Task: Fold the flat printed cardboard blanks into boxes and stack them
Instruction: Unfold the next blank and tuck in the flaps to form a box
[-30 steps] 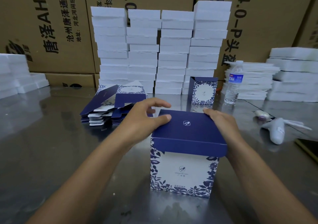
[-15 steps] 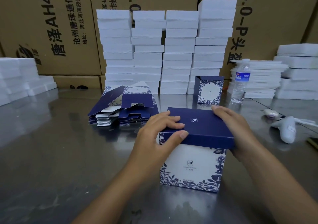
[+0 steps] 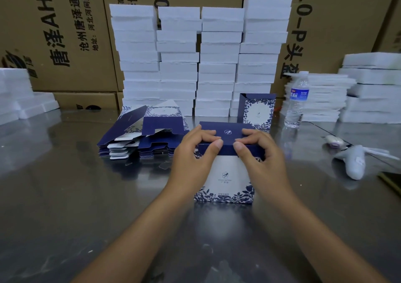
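A folded box (image 3: 225, 180), white with blue leaf print and a navy lid, stands upright on the steel table in front of me. My left hand (image 3: 193, 159) and my right hand (image 3: 260, 156) both grip the lid's front edge, fingers on top and thumbs on the front flap. A pile of flat printed blanks (image 3: 143, 135) lies to the left of the box. Behind it on the right, a second folded box (image 3: 257, 111) stands open-topped.
Tall stacks of white foam trays (image 3: 201, 61) stand behind, with lower stacks at left (image 3: 19, 96) and right (image 3: 368, 87). A water bottle (image 3: 297, 100) and a white tape tool (image 3: 353, 161) sit on the steel table (image 3: 65, 196) to the right. Brown cartons (image 3: 54, 33) form the back wall.
Both hands have slid from the lid's outer corners toward the middle of its front edge, and the lid's front flap sits lower. The box looks farther from me.
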A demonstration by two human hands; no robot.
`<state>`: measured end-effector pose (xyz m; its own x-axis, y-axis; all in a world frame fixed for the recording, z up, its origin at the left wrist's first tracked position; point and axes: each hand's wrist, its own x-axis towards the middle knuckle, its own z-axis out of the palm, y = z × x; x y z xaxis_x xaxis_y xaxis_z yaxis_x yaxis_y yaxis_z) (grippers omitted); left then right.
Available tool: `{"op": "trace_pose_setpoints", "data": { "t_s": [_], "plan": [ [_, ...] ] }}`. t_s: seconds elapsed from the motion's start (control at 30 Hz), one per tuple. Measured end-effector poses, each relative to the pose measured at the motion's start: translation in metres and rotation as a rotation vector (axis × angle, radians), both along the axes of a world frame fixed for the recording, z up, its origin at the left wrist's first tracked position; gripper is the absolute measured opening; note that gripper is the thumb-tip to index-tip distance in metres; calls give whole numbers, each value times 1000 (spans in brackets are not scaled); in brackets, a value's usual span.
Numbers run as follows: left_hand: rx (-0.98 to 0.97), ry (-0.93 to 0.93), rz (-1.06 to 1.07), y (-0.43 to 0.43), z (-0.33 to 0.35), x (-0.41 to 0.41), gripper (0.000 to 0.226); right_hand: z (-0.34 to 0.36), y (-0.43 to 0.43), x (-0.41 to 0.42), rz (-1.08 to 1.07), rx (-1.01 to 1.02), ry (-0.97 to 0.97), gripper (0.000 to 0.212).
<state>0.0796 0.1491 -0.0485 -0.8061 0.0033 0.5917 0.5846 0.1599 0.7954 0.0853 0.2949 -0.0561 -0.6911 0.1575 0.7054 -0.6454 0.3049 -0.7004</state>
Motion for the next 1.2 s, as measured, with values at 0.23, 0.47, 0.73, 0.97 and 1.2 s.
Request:
{"op": "trace_pose_setpoints", "data": {
  "t_s": [0.23, 0.47, 0.73, 0.97, 1.2],
  "plan": [
    [-67, 53, 31, -1, -3, -26, 21, 1, -3, -25, -62, 73, 61, 31],
    [-83, 63, -21, -4, -5, -33, 17, -3, 3, -31, 14, 17, 21, 19],
    [-168, 42, -122, -21, -1, -36, 21, -7, 8, -26, 32, -49, 13, 19],
    [-164, 95, -107, -21, -5, -36, 24, -11, 12, -27, 84, -155, -13, 26],
    [-186, 104, -96, -16, -6, -39, 26, -10, 25, -17, 81, -238, -64, 17]
  ]
}}
